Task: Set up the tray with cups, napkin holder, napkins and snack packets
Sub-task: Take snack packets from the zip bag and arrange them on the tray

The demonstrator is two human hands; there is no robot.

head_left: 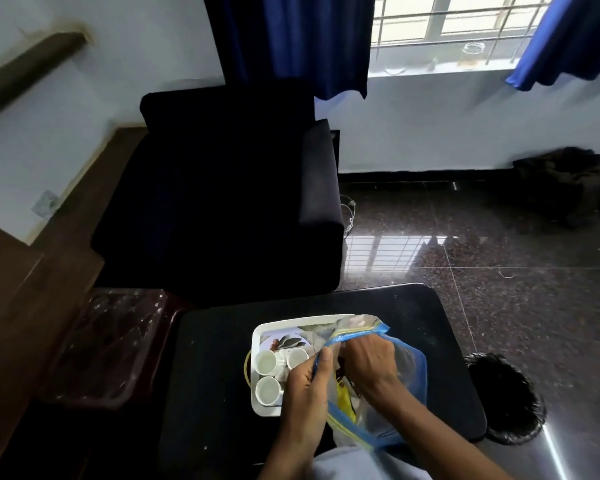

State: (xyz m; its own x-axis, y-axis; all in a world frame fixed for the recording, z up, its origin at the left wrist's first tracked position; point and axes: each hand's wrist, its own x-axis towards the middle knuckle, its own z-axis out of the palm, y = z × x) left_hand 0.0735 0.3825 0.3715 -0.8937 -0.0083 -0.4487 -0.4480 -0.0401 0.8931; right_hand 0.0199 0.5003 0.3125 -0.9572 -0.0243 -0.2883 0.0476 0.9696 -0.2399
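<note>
White tray just beside left hand, three cups on it | left hand pinches bag rim | right hand inside bag, grasp cannot tell | yellow packet below it | packets, holder, napkins judged pending

Left hand pinches zip bag (blue-edged); right hand reaches inside.

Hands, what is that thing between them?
In the head view, the blue-edged mouth of a clear plastic zip bag lies between the left hand and right hand, with a yellow packet inside.
</note>
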